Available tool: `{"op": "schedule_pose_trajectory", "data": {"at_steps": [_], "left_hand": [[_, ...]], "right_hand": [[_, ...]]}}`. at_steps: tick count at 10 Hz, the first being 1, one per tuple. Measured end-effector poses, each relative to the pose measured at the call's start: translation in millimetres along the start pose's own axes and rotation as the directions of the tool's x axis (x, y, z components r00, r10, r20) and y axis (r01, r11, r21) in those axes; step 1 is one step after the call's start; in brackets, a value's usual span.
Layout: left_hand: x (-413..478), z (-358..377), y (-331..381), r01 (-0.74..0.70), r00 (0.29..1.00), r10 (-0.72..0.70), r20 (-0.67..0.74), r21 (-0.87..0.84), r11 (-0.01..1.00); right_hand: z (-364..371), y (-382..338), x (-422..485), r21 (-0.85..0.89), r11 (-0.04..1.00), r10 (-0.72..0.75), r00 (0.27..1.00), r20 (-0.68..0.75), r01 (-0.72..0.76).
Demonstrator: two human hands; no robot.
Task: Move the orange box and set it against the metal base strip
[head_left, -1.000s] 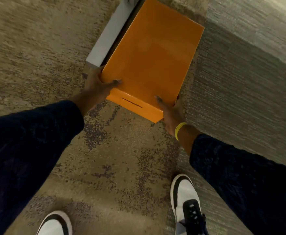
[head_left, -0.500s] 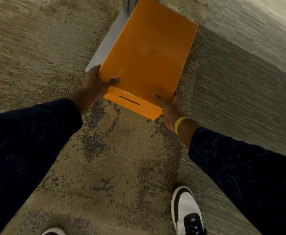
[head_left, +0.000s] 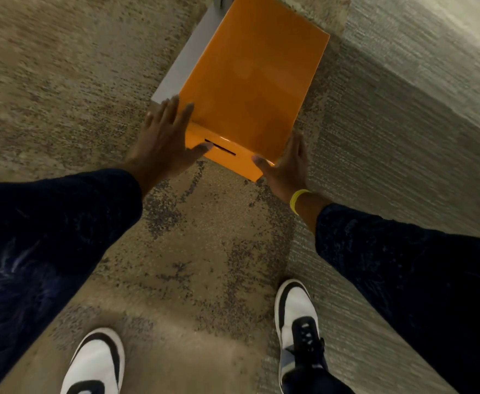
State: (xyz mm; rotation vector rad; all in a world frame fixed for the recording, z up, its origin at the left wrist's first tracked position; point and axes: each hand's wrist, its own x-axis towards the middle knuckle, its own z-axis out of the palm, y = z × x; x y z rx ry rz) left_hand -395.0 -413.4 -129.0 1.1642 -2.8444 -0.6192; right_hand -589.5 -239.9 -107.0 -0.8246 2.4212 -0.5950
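The orange box [head_left: 250,81] lies flat on the carpet, with a dark slot in its near side. Its left long edge runs along the grey metal base strip [head_left: 184,61], which shows only as a narrow band beside it. My left hand [head_left: 165,140] hovers at the box's near left corner with its fingers spread apart and the thumb by the slot. At the near right corner my right hand [head_left: 287,169], with a yellow band on its wrist, has straight fingers along the box's right side and the thumb on the near side.
Brown speckled carpet [head_left: 193,251] lies under me, and a grey ribbed carpet [head_left: 389,155] begins right of the box. My white and black shoes [head_left: 96,362] [head_left: 295,311] stand near the bottom edge. A metal post foot [head_left: 219,0] shows at the top.
The box has come down and settled beside the strip. My left hand's fingers have opened and spread. My right hand's fingers have come out from under the box.
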Motion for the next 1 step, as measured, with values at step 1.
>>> {"op": "schedule_pose_trajectory", "data": {"at_steps": [1], "left_hand": [[-30.8,-21.4,12.9,-0.088,0.995,0.093,-0.026,0.147,0.985]], "right_hand": [[-6.7,-10.9,-34.1,-0.279,0.95,-0.146,0.989,0.009,0.143]]}}
